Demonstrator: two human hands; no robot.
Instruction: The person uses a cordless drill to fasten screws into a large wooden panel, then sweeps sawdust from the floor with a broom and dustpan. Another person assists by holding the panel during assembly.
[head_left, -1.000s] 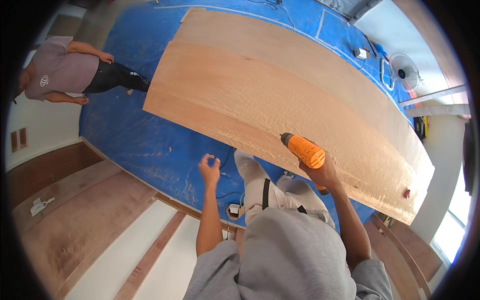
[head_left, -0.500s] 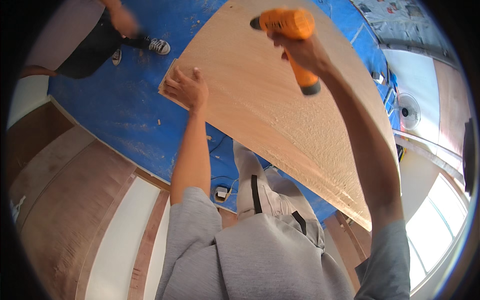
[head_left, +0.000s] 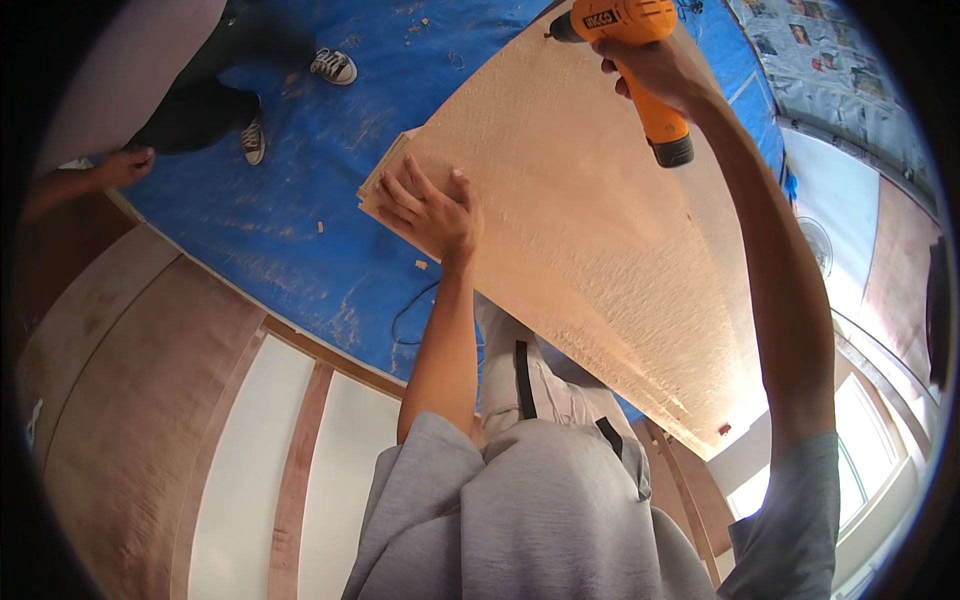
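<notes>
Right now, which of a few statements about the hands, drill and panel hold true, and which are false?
1. The right hand holds an orange drill. True.
2. The left hand lies flat on the plywood panel. True.
3. The tarp under the panel is green. False: it is blue.
4. The left hand grips the drill's battery. False: only the right hand holds the drill.
5. Another person's hand shows at the far left. True.
</notes>
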